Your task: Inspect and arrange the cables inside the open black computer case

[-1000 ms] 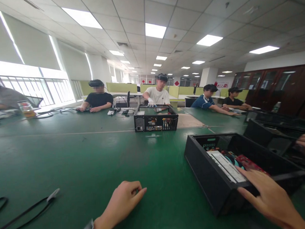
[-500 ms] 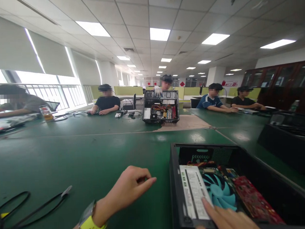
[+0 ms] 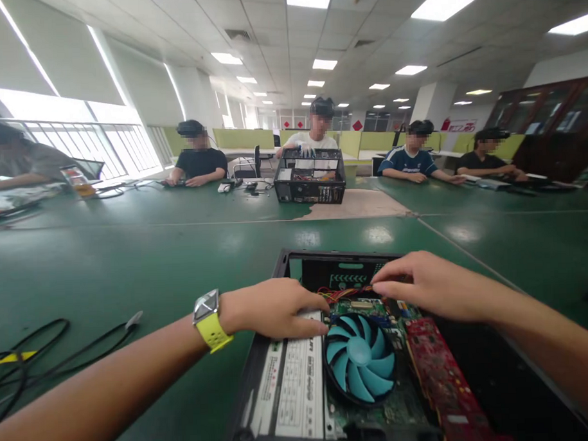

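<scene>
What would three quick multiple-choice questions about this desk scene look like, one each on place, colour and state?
1. Where is the left hand? A on the black cables B at the open computer case's left edge C on a chair
2. What colour is the fan? A blue B red C yellow
3. How is the case? A lidded B open on top C boxed

B: it lies over the white-labelled unit.
A: blue blades.
B: the board, fan and red card show.
</scene>
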Tool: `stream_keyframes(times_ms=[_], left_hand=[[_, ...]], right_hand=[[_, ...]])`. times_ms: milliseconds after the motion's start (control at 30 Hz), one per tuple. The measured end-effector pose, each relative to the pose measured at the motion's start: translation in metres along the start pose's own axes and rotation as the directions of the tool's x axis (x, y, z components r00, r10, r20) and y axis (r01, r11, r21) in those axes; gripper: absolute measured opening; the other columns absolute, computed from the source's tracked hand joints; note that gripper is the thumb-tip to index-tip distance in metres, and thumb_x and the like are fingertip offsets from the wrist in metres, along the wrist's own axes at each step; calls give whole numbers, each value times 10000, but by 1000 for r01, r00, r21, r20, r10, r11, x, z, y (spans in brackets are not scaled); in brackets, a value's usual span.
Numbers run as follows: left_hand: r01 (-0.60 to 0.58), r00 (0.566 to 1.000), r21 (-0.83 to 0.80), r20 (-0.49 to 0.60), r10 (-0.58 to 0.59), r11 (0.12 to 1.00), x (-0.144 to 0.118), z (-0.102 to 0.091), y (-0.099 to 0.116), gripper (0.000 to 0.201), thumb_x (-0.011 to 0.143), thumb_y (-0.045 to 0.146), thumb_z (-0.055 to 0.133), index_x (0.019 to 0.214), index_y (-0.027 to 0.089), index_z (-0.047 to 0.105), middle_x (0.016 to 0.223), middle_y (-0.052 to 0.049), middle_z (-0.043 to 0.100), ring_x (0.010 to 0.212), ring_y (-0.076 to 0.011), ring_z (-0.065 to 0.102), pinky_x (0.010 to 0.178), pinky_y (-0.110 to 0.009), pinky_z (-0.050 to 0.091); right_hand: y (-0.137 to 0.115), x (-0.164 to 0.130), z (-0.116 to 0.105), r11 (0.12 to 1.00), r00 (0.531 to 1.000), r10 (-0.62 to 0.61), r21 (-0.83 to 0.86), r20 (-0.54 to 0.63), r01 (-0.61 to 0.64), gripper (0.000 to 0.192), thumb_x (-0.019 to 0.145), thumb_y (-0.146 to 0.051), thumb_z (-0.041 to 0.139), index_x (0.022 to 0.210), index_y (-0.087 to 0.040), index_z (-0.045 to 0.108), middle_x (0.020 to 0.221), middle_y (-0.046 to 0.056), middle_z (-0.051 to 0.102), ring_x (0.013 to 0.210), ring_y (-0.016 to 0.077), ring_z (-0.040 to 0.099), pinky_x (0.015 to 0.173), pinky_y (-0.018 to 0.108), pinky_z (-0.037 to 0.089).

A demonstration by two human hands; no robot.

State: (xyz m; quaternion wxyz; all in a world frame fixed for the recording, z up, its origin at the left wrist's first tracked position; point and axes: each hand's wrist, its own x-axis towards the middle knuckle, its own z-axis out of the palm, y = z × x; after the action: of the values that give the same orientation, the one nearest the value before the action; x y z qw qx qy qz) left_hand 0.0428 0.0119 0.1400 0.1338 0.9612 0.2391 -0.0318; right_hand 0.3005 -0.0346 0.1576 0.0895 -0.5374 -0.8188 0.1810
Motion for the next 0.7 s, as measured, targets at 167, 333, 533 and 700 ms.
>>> stream_keyframes(times_ms=[167, 333, 533, 700], left_hand=[[89, 993, 193, 59, -102, 977, 31, -8, 17, 379, 880, 537, 512, 880, 218, 717, 764, -50, 697, 677, -210, 643, 541, -276, 411], [22, 968, 344, 228, -107, 939, 93, 13, 28, 324, 844, 389, 604, 1067, 165, 674, 944, -139, 712, 798, -296, 680, 581, -335, 497], [-116, 979, 297, 192, 60, 948, 93, 7, 35, 276, 775, 124, 592, 1014, 233, 677, 856, -61, 716, 737, -224, 677, 569, -277, 480], [29, 983, 76, -183, -15, 997, 41, -44, 28, 218, 876, 168, 471, 968, 186, 667, 794, -17, 691, 646, -139, 619, 591, -234, 466]], right_hand=[[55, 48, 23, 934, 931, 182, -351, 317, -63, 343, 796, -471, 542, 901, -211, 739, 809, 54, 711, 715, 210, 641, 590, 286, 419], [79, 57, 56, 916, 918, 204, -397, 340, -56, 275, 643, -322, 672, 891, -227, 744, 833, 69, 715, 769, 263, 659, 607, 309, 441], [77, 64, 73, 945, 952, 57, -323, 301, 45, 366, 704, -388, 640, 1044, -264, 696, 1006, 85, 705, 943, 301, 649, 728, 349, 485], [75, 66, 68, 962, 965, 95, -271, 246, -25, 310, 737, -325, 618, 1021, -235, 706, 995, 111, 705, 928, 302, 652, 728, 344, 494]])
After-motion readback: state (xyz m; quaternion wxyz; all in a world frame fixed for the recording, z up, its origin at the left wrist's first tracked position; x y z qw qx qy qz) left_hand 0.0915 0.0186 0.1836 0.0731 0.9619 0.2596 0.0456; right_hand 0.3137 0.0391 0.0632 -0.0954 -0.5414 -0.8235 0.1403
